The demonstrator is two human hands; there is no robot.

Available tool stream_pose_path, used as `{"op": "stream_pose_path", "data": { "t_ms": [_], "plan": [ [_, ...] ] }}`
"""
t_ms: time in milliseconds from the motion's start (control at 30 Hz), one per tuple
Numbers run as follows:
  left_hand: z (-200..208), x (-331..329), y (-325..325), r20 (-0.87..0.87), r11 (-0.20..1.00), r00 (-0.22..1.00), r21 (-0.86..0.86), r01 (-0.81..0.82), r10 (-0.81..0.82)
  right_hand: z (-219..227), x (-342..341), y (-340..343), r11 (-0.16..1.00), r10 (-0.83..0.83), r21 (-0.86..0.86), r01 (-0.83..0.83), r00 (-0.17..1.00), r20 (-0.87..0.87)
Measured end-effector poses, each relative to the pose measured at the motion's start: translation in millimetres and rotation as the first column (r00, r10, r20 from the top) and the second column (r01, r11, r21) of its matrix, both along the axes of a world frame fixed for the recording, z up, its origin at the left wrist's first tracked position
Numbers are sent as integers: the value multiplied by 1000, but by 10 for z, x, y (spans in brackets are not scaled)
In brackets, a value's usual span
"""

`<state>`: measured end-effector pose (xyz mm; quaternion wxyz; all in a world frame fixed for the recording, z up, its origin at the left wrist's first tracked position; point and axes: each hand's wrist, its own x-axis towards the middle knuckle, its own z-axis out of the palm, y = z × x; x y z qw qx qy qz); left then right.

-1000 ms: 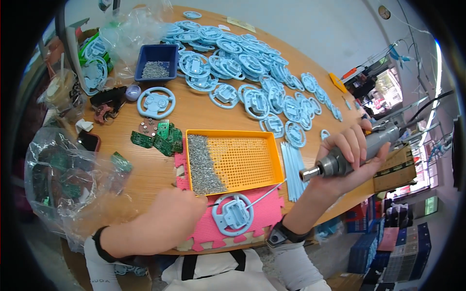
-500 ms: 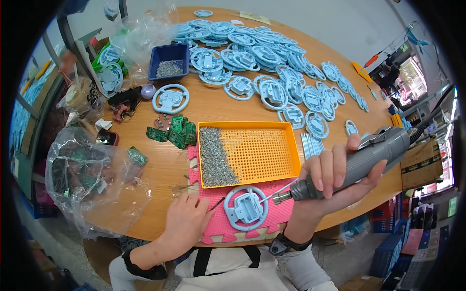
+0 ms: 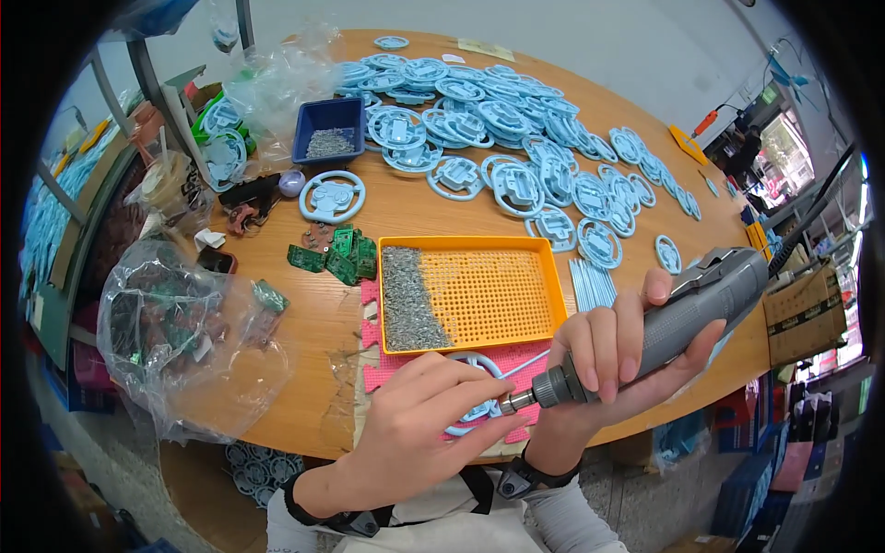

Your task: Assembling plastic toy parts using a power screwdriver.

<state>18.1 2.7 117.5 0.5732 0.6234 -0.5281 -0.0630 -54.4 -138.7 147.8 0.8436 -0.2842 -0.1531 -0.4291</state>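
My right hand [image 3: 599, 369] is wrapped round a grey electric screwdriver [image 3: 682, 323], its metal tip pointing left. At that tip, the thumb and fingers of my left hand [image 3: 433, 405] are pinched together; whatever they hold is hidden. Below them lies a light blue toy steering wheel [image 3: 479, 406], hollow side up and largely covered by my left hand. A thin pale stick [image 3: 525, 365] slants from the wheel toward my right hand; whether I grip it I cannot tell. The wheel rests on a pink foam mat [image 3: 373, 376].
A yellow perforated tray [image 3: 489, 295] with screws heaped at its left stands just beyond. Many blue wheels [image 3: 502, 115] cover the table's far side. Left are a dark blue bin [image 3: 318, 115], green circuit boards [image 3: 343, 253] and a clear plastic bag [image 3: 166, 332]. Pale sticks [image 3: 592, 284] lie right.
My left hand has moved right from beside the wheel to the screwdriver's tip, and its fingers have closed. The screwdriver has shifted slightly left and down. My view has shifted a little.
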Motion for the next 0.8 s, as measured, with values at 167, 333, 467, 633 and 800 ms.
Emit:
{"op": "stream_pose_path", "data": {
  "t_ms": [167,333,467,633,800],
  "plan": [
    [38,-25,57,-16,999,1000,42,7,-6,-31,-22,17,998,52,-20,-52,998,39],
    [6,48,141,-281,975,940,54,217,-193,-25,-8,43,994,85,-65,-83,996,29],
    [-40,115,165,-608,924,752,75,374,-255,-81,69,56,990,116,-83,-114,993,25],
    [-213,24,277,160,991,978,-23,-135,137,67,-118,-249,994,3,-112,-2,1000,16],
    [-520,182,549,153,934,957,223,-277,248,315,-312,-374,985,-165,65,157,974,153]
  ]
}}
